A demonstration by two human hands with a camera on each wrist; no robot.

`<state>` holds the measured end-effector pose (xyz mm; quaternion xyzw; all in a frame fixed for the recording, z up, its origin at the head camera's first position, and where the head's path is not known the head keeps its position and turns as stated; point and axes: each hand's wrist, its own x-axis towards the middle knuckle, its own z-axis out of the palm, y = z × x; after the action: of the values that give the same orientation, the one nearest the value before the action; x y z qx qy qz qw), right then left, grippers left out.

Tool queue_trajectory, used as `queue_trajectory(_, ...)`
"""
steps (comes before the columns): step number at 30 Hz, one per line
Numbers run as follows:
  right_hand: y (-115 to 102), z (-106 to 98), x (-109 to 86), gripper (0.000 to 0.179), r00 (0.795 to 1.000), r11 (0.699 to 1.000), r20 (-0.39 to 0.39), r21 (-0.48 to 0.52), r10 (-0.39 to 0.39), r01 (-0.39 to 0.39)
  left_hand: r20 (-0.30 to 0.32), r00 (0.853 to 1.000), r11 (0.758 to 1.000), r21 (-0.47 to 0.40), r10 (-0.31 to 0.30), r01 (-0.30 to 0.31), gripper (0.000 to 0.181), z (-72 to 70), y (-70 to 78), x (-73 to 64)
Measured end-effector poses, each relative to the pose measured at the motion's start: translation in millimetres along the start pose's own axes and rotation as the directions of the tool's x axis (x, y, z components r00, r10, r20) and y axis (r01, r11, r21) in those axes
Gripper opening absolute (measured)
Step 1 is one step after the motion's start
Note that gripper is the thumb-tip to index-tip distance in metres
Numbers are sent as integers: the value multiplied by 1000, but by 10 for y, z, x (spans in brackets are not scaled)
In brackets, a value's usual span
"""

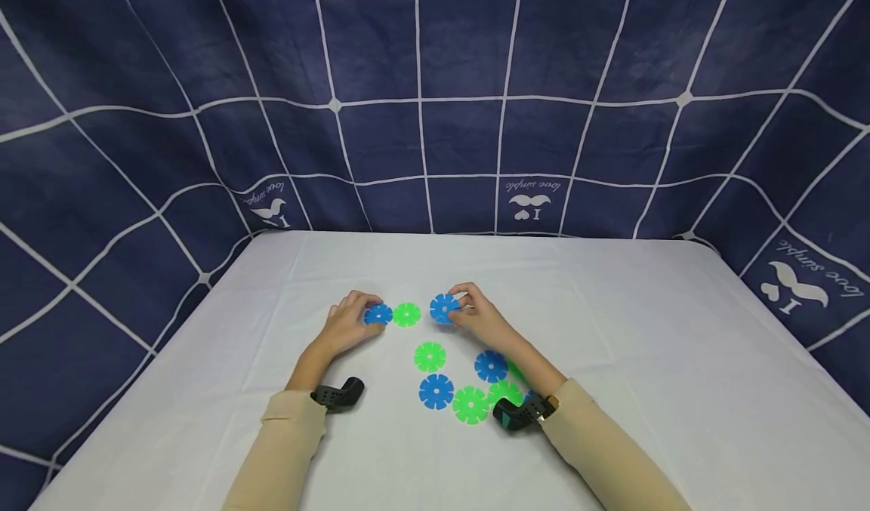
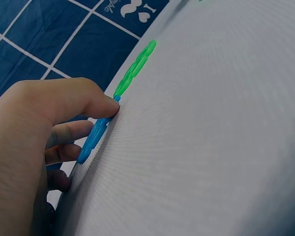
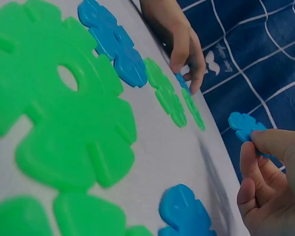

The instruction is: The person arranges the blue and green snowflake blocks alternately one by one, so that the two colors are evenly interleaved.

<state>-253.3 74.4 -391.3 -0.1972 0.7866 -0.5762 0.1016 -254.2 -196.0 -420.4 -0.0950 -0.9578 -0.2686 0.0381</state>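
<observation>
My left hand [image 1: 350,322] grips a blue notched plastic disc [image 1: 378,314] by its edges, thumb on the near side and fingers on the far side. A green disc [image 1: 406,315] lies right beside it, its edge meeting the blue one in the left wrist view. My right hand [image 1: 481,317] pinches a second blue disc [image 1: 442,308] between thumb and fingers. That disc is tilted and raised off the cloth in the right wrist view, to the right of the green one.
Nearer me lie loose discs: a green one [image 1: 430,357], a blue one [image 1: 436,392], another blue one [image 1: 491,366] and several green ones [image 1: 470,405], some partly under my right forearm. The white tablecloth [image 1: 612,420] ends at a dark blue grid curtain [image 1: 462,141].
</observation>
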Motion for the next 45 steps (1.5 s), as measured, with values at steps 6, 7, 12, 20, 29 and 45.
queue_trajectory(6,156,82,123,38,996,996,-81,-70,43,-49,-5,1000,1000,13,6,-6,48,-7,-4,-11)
queue_trajectory(7,173,99,139,38,994,993,-95,-97,54,-63,-4,1000,1000,12,7,-7,48,-7,-5,-11)
queue_trajectory(12,203,171,193,35,991,962,-127,-261,46,-78,5,1000,1000,5,3,-3,48,-7,-1,-12)
queue_trajectory(20,189,233,180,40,983,886,-180,-452,23,-104,12,1000,1000,-6,-14,14,48,-8,13,-4)
queue_trajectory(29,245,239,137,26,995,864,-84,-503,-61,10,9,1000,1000,2,-8,8,48,-16,4,-11)
queue_trajectory(45,244,244,140,31,997,832,-28,-553,-67,41,-1,1000,1000,0,-11,11,47,13,-9,-6)
